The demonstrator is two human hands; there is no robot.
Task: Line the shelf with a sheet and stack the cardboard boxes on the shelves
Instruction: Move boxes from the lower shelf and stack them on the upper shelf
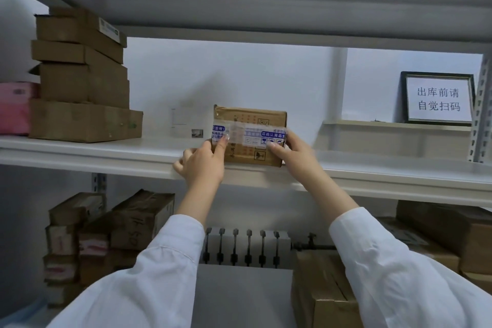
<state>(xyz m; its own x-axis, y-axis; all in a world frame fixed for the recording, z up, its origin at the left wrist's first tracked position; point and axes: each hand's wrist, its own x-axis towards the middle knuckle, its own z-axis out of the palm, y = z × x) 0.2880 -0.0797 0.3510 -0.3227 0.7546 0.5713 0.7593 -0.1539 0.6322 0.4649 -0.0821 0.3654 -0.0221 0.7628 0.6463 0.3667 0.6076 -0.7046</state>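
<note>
Box of brown cardboard, small and banded with clear tape printed in blue, sits on the white middle shelf, close to the front lip and roughly midway along it. Both of the person's hands are on it, 1 at each end.

The left hand is at the box's left end. Its index finger lies straight against the taped front face, while the other fingers curl down by the shelf lip. Whether this hand truly grips the box cannot be told. The right hand grasps the lower right corner, with fingers bent onto the front face and the palm around the side. White sleeves cover both arms.

Further left on the same shelf stands a stack of boxes, widest at the bottom, well apart from the held box. A pink package is just beside the stack.

To the right, a framed sign with Chinese text leans on a ledge against the wall.

Below the shelf are a radiator and more cartons on either side.
</note>
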